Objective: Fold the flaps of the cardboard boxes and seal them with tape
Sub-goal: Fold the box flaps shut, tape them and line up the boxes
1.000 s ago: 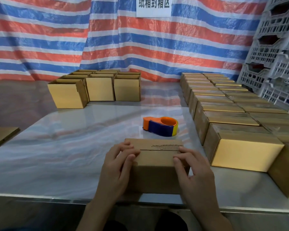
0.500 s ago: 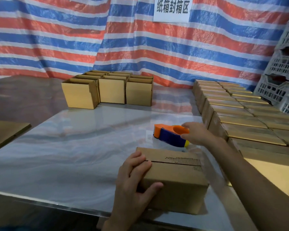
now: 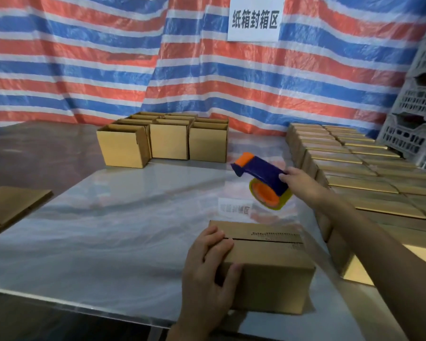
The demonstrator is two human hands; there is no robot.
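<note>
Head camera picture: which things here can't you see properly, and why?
All in the head view:
box: its near left corner is covered by the left hand.
tape dispenser: motion-blurred, handle hidden in the right hand; no loose tape end can be made out.
open boxes at the back: contents hidden by their own walls.
flat cardboard: cut off by the left edge.

A makeshift packing workshop. A striped tarp [image 3: 84, 70] serves as the wall, with a paper sign [image 3: 255, 19] in Chinese characters on it. The table [image 3: 108, 230] carries open boxes [image 3: 167, 143] at its far edge, rows of closed boxes [image 3: 342, 156] along its right edge and one box [image 3: 268, 269] at its near edge. A tape dispenser [image 3: 263, 172] is held above the table, and plastic crates [image 3: 413, 119] are stacked at the right.
</note>
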